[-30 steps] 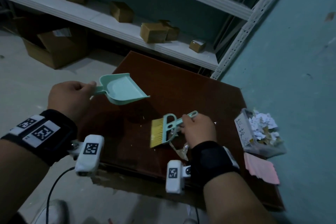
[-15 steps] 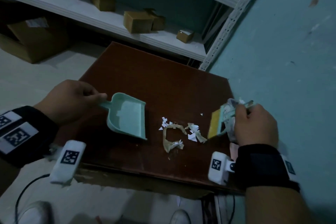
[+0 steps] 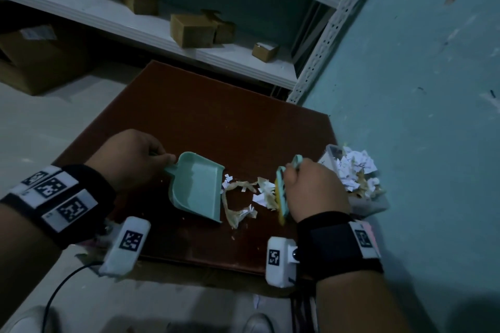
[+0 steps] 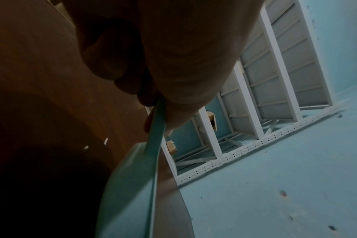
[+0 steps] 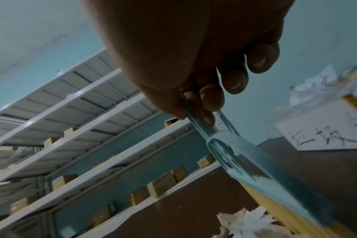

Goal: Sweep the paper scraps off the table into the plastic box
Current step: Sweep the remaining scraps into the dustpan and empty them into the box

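**Scraps caught between brush and pan**

My left hand (image 3: pixel 130 159) grips the handle of the mint dustpan (image 3: pixel 196 189), fingers curled tight round it, with the pan's open lip facing right. My right hand (image 3: pixel 311 192) is closed on the handle of the brush (image 3: pixel 281 197), whose yellow bristles run roughly front to back, parallel to the pan's lip. The paper scraps (image 3: pixel 251 194) lie between the two near the front edge of the table (image 3: pixel 216 116): white bits and a curling tan strip, touching the bristles on their right side and reaching the pan's lip on their left. The sweep therefore runs leftward, straight across the brush's long axis, and the brush hand is the one nearer the pile. The plastic box (image 3: pixel 359 197), already heaped with scraps, sits behind my right hand at the table's right edge.

Half a second ago the brush stood farther right, by the box, and the pan lay farther from the scraps; both have closed in, and the gap holding the scraps is narrower.
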### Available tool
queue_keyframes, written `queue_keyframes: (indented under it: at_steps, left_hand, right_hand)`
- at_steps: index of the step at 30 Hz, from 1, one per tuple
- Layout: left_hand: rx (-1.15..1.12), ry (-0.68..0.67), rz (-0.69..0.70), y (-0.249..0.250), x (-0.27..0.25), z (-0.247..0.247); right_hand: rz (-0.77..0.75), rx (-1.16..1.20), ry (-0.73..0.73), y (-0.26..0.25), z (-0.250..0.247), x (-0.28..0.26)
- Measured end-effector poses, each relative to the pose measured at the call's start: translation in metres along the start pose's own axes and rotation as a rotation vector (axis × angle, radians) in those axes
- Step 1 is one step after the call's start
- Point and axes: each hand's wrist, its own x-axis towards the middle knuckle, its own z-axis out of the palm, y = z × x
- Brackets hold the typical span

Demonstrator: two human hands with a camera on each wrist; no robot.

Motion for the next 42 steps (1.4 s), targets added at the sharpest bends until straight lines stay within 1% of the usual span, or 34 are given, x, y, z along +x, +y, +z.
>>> queue_keyframes:
  at_steps: [6, 10, 13, 15, 17, 19, 20, 21, 24, 28, 30, 33, 39, 42]
  left_hand:
    - [-0.073, -0.054, -0.021, 0.009, 0.004, 0.018]
    - [-0.104, -0.068, -0.022, 0.007, 0.005, 0.028]
    - [-0.207, -0.088, -0.052, 0.003, 0.004, 0.030]
    - [-0.293, -0.103, -0.104, 0.000, 0.004, 0.027]
    - [-0.325, -0.085, -0.135, -0.002, 0.003, 0.022]
    - [-0.346, -0.058, -0.151, -0.004, 0.002, 0.016]
    - [-0.346, -0.046, -0.150, -0.004, 0.000, 0.013]
    - [-0.329, -0.034, -0.145, -0.005, -0.001, 0.010]
    - [-0.197, 0.006, -0.089, -0.006, -0.005, 0.003]
    - [-0.094, 0.018, -0.056, -0.007, -0.006, 0.001]
    - [-0.070, 0.018, -0.044, -0.006, -0.005, 0.004]
    - [-0.068, 0.024, -0.051, -0.006, -0.003, 0.009]
    - [-0.116, 0.021, -0.085, -0.011, 0.002, 0.016]
    - [-0.186, 0.007, -0.107, -0.010, 0.001, 0.018]
  right_hand:
    - [-0.150, 0.077, -0.006, -0.021, 0.006, -0.005]
    - [-0.257, 0.166, -0.017, -0.030, 0.007, -0.008]
    - [-0.321, 0.250, 0.021, -0.031, 0.009, -0.009]
    - [-0.307, 0.273, 0.081, -0.027, 0.006, -0.005]
    - [-0.230, 0.254, 0.171, -0.014, -0.001, 0.002]
    - [-0.127, 0.150, 0.264, 0.005, -0.008, 0.010]
    - [-0.078, 0.096, 0.286, 0.014, -0.010, 0.014]
    - [-0.032, 0.048, 0.277, 0.020, -0.010, 0.017]
    - [0.068, -0.095, 0.161, 0.027, -0.004, 0.024]
    - [0.090, -0.160, 0.038, 0.019, 0.009, 0.030]
    - [0.050, -0.152, -0.006, 0.012, 0.017, 0.031]
    - [-0.043, -0.080, -0.054, -0.009, 0.023, 0.028]
    - [-0.261, 0.133, -0.090, -0.062, 0.011, -0.001]
    - [-0.305, 0.191, -0.073, -0.071, 0.009, -0.009]
